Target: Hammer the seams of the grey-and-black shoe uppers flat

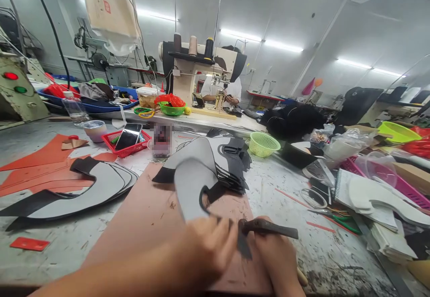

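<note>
My left hand (211, 247) is closed on the near end of a curved grey-and-black shoe upper piece (193, 182), which is a little blurred. The piece rises over the pinkish-brown board (134, 225). Close beside it, my right hand (277, 252) is wrapped around a hammer (275, 228). The hammer's dark metal head lies over the piece's black end, and the tip of a wooden handle shows below the hand. Just beyond, a stack of grey-and-black upper pieces (231, 167) rests on the board. More curved pieces (101, 178) lie at the left.
Orange sheets (47, 167), a lidded cup (96, 131) and a red basket (109, 142) holding a phone stand at left. A green basket (264, 144) is behind the stack. Green-handled scissors (344, 221) and white pieces (379, 198) lie right. A person works behind a sewing machine (188, 68).
</note>
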The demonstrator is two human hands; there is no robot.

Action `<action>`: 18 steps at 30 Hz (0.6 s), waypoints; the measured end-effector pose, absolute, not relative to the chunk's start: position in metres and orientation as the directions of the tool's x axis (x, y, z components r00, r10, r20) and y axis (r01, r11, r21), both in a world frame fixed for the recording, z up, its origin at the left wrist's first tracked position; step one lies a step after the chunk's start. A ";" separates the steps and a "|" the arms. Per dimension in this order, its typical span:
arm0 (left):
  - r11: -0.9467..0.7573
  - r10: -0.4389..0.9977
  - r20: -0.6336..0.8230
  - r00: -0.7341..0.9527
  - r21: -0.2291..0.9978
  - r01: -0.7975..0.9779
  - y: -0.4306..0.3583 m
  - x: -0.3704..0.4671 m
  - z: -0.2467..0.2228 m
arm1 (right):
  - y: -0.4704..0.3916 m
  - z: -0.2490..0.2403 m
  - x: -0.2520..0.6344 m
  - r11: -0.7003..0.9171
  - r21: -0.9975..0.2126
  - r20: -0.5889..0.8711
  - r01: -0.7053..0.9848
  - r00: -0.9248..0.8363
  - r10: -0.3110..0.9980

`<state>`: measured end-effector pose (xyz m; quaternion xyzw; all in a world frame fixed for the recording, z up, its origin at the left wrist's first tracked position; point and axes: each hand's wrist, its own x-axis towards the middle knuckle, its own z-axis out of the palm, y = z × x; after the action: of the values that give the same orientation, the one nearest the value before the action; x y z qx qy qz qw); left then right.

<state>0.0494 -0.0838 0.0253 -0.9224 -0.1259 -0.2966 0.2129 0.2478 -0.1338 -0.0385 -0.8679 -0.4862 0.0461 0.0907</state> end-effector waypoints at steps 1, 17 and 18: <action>-0.893 0.096 0.594 0.799 -0.303 0.332 -0.101 0.048 0.004 | -0.135 -0.038 0.248 -0.509 -0.202 0.012 0.837 0.522 0.853; -0.815 0.430 0.622 0.654 -0.045 0.578 -0.029 -0.026 0.023 | -0.149 -0.015 0.256 -0.273 -0.509 0.038 0.816 0.339 0.940; -0.788 0.493 0.561 0.665 -0.036 0.614 -0.014 -0.028 0.024 | -0.153 -0.011 0.251 -0.205 -0.571 0.054 0.795 0.286 0.957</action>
<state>-0.0279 -0.0141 0.0241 -0.9057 -0.3057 -0.2718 0.1117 0.2505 -0.1531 -0.0112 -0.7598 -0.5763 0.1584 0.2559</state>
